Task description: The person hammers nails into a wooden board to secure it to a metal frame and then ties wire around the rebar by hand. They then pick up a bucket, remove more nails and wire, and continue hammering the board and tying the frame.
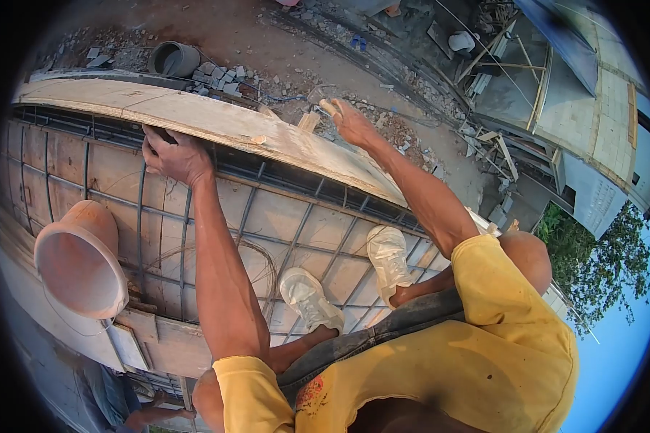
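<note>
My left hand [177,156] is at the lower edge of a long plywood panel [195,113], its fingers curled by the dark gap beside the rebar; what they hold, if anything, is hidden. Beyond the panel's outer side, my right hand [352,123] is closed around a small pale piece of wood [328,107]. A short wood block [308,122] stands at the panel's outer edge, between my two hands. Under my arms runs a steel rebar grid [296,234] over formwork boards, where my shoes [308,299] rest.
An orange-brown bucket [83,263] lies tilted on the left. Rubble and a concrete ring [173,60] are on the ground below. Another person [463,43] is at the top right; a co-worker's arm [159,416] shows at the bottom left. Loose wire [256,267] lies on the grid.
</note>
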The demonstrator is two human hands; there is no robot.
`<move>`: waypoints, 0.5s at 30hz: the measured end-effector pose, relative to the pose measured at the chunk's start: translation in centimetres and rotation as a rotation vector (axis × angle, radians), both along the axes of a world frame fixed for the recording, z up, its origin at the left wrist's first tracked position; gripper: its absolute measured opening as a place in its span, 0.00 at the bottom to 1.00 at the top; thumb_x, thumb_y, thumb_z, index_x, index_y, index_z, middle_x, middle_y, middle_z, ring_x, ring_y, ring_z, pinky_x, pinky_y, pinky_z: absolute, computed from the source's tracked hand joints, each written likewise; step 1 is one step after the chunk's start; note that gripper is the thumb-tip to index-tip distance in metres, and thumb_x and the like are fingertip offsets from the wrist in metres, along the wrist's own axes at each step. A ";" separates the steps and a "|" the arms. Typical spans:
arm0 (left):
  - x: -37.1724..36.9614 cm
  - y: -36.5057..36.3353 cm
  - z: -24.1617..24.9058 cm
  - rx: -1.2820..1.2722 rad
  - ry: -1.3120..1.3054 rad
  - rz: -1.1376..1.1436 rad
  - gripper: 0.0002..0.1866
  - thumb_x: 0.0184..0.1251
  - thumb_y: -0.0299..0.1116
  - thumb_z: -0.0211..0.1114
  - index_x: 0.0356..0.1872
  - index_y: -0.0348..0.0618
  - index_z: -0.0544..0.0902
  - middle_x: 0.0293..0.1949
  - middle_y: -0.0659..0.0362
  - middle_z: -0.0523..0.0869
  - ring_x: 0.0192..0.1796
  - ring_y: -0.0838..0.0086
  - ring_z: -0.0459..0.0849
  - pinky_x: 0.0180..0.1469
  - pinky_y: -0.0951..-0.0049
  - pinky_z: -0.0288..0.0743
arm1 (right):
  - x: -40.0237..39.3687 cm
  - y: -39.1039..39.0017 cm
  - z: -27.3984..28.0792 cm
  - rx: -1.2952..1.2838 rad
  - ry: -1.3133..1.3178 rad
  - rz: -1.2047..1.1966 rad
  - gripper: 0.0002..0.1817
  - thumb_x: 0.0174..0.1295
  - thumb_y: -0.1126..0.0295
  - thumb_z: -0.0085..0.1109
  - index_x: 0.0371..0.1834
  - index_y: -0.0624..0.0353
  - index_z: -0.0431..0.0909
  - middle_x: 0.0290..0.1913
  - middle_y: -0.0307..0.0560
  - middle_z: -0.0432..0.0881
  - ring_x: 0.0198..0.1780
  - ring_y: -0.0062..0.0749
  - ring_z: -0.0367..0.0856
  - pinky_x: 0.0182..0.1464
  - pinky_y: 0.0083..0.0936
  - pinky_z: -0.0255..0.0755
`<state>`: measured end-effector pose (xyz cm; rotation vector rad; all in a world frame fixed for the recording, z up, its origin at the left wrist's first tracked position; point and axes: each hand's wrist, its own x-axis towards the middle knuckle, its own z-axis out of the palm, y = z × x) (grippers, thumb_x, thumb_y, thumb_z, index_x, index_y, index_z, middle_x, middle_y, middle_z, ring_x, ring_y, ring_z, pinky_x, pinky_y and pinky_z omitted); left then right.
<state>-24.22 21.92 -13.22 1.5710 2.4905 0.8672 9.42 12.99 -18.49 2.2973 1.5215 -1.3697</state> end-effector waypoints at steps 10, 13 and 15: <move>-0.1 0.0 -0.5 0.022 0.029 0.012 0.35 0.76 0.59 0.50 0.73 0.45 0.72 0.63 0.41 0.77 0.70 0.52 0.70 0.70 0.43 0.56 | -2.1 0.4 1.8 0.052 0.055 0.023 0.30 0.79 0.57 0.42 0.81 0.53 0.57 0.52 0.65 0.83 0.55 0.59 0.82 0.58 0.50 0.72; -0.1 0.0 -0.3 0.033 0.019 -0.018 0.35 0.76 0.60 0.50 0.73 0.45 0.72 0.63 0.41 0.77 0.70 0.52 0.69 0.70 0.43 0.56 | -1.2 0.1 0.2 0.184 0.080 0.077 0.29 0.79 0.57 0.42 0.80 0.52 0.58 0.42 0.63 0.84 0.46 0.59 0.83 0.52 0.52 0.71; 0.3 0.2 -0.1 0.022 0.013 0.002 0.36 0.76 0.61 0.49 0.73 0.45 0.72 0.63 0.41 0.77 0.70 0.52 0.69 0.69 0.43 0.56 | -0.9 0.9 0.0 0.239 0.064 0.001 0.29 0.79 0.56 0.42 0.80 0.52 0.59 0.41 0.63 0.84 0.46 0.59 0.84 0.51 0.51 0.72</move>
